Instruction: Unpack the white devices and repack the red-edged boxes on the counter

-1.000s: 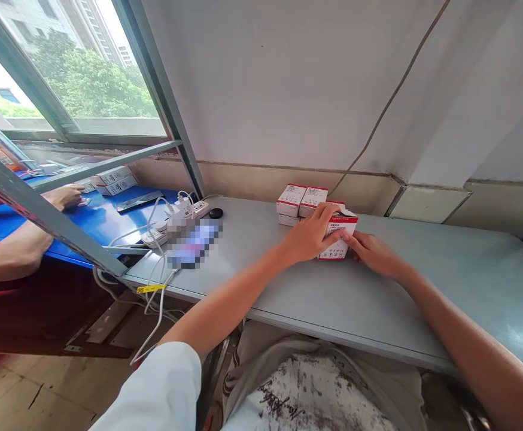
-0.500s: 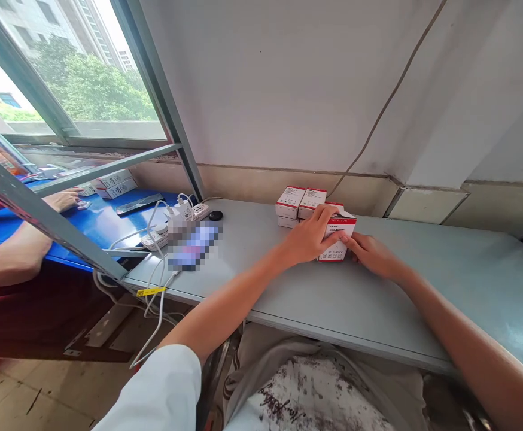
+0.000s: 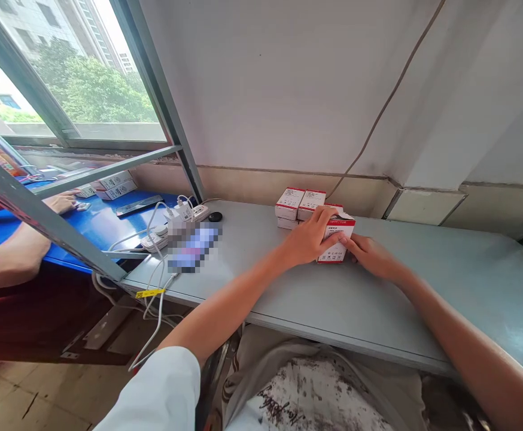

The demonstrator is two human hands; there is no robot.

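A white cardboard box [image 3: 334, 244] with red edges and dark print stands on the grey table, its printed side toward me. My left hand [image 3: 313, 236] is closed around the box's left side, with fingers over the top and the thumb across the front. From the right, my right hand [image 3: 371, 254] grips the box's side, thumb at the front and the other fingers partly hidden. A white flap edge shows at the top of the box. Behind and to the left sit several similar red-and-white boxes [image 3: 289, 202], stacked against the wall side, partly covered by my left hand.
To the left lie a blurred-out phone [image 3: 194, 248], a round black object [image 3: 215, 216] and a white power strip [image 3: 155, 238] with cables. A grey metal frame [image 3: 109, 170] divides off a blue table [image 3: 95, 218], where another person's arm [image 3: 28, 239] rests near more boxes.
Both hands keep their hold on the box with almost no movement. The view has shifted very slightly. The other person's hand at the left has moved a little.
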